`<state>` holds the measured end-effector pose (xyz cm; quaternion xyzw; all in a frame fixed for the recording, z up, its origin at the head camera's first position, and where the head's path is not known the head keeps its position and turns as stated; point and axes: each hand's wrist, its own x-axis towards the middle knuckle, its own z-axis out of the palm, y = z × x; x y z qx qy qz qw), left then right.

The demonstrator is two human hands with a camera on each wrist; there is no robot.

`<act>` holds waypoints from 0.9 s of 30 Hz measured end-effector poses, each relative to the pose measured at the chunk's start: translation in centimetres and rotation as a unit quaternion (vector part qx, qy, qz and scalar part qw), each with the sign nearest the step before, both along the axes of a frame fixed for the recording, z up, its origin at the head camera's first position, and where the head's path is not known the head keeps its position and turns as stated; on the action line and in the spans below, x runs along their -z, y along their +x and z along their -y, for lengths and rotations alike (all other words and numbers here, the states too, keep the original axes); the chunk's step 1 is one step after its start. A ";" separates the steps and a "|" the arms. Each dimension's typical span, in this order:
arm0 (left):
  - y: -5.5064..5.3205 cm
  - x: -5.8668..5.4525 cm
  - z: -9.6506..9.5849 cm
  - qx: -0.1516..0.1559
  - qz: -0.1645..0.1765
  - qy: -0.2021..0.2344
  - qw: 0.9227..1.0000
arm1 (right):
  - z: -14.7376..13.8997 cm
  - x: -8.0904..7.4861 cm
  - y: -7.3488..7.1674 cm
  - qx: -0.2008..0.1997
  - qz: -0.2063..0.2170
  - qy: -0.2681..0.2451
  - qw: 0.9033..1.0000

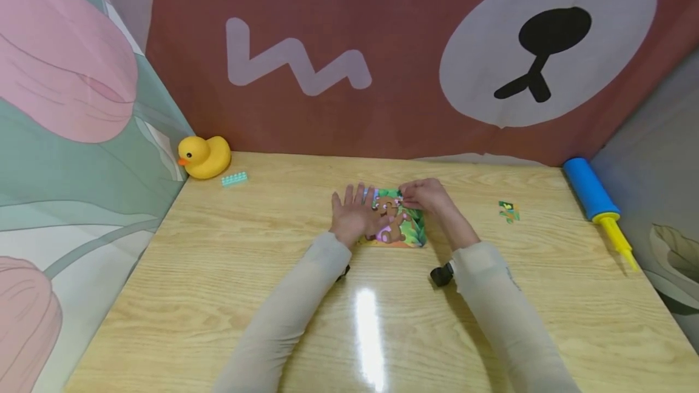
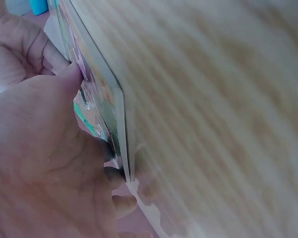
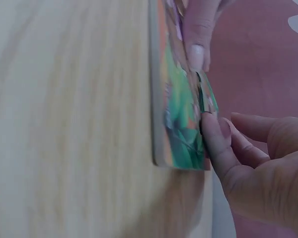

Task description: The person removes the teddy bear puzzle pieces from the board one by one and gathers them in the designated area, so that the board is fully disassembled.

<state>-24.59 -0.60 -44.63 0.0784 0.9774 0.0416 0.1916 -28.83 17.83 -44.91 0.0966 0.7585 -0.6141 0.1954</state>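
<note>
A jigsaw puzzle (image 1: pixel 389 235) with a brown bear among green leaves lies in its flat board on the table. Over its left side my left hand (image 1: pixel 352 217) is spread with straight fingers; the left wrist view shows the thumb (image 2: pixel 74 74) on the picture. At the upper right part of the puzzle is my right hand (image 1: pixel 428 196). In the right wrist view its thumb and fingers pinch a puzzle piece (image 3: pixel 204 96) beside a dark gap in the picture, and the fingertips hide part of that piece.
Loose puzzle pieces (image 1: pixel 509 211) lie right of the board on the wooden table (image 1: pixel 262 272). Farther right rests a blue and yellow pump (image 1: pixel 592 193). At the back left are a yellow rubber duck (image 1: pixel 206 157) and a turquoise toy brick (image 1: pixel 234 179). A bear-print cloth backs the table.
</note>
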 end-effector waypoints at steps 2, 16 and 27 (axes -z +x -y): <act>0.0 0.0 -0.1 0.001 0.003 -0.003 1.000 | 0.1 0.3 0.0 -0.005 -0.003 -0.001 1.000; -0.3 0.2 -0.2 -0.002 -0.003 -0.017 1.000 | 0.8 0.6 -0.2 -0.014 -0.008 0.016 1.000; -0.2 0.2 -0.1 -0.002 -0.002 -0.013 1.000 | -1.1 1.0 -0.1 -0.010 -0.024 0.000 1.000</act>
